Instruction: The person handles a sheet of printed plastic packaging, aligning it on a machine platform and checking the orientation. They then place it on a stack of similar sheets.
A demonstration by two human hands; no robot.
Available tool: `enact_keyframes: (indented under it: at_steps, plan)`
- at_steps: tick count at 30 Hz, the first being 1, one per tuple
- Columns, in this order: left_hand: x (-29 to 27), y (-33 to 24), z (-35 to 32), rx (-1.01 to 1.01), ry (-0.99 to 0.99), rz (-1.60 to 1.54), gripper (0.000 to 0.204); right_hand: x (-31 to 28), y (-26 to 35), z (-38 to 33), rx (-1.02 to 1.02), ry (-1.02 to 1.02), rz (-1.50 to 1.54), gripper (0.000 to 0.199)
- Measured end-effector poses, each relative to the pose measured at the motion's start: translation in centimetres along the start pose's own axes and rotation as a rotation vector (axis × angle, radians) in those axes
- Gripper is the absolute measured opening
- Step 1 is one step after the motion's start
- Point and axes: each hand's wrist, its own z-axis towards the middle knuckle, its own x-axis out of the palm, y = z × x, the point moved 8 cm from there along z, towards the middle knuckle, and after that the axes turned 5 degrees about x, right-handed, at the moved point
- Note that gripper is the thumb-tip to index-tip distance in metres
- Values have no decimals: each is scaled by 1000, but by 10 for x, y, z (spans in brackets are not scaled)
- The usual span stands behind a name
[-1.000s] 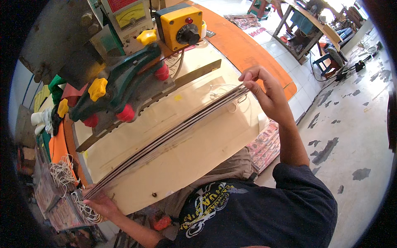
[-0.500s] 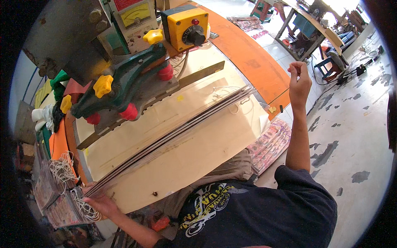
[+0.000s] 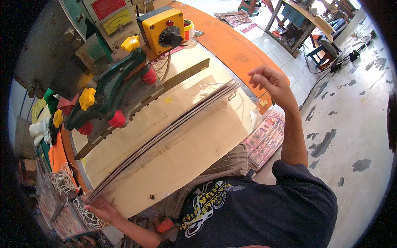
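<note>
Left hand [image 3: 101, 208] rested at near end of sheet stack [image 3: 165, 134], fingers grasping its edge beside white strings [image 3: 62, 182]. Stack lay slanted across pale bench [image 3: 186, 153], in front of green clamp [image 3: 107, 93] with red knobs. Right hand [image 3: 273, 84] raised above orange board [image 3: 231, 45], apart from stack, fingers loosely curled, grasping nothing visible.

The left hand [image 3: 101, 210] is partly covered by white string loops [image 3: 68, 188], so its grip on the near end of the stack of sheets [image 3: 165, 132] cannot be told. Left of the stack, the machine [image 3: 62, 53] is cut by the dark rim. The printed sheets [image 3: 264, 138] right of the stack are too small to tell.
</note>
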Motion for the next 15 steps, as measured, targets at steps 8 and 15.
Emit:
enact_keyframes:
  at_steps: [8, 15]
  plan:
    - [-15, 5, -1, -17, -82, 43, 67, 37, 28, -3, -162, 170, -30, 64]
    - [12, -1, -8, 12, -41, 87, 69, 64, 15, 11, -237, 323, 125, 69]
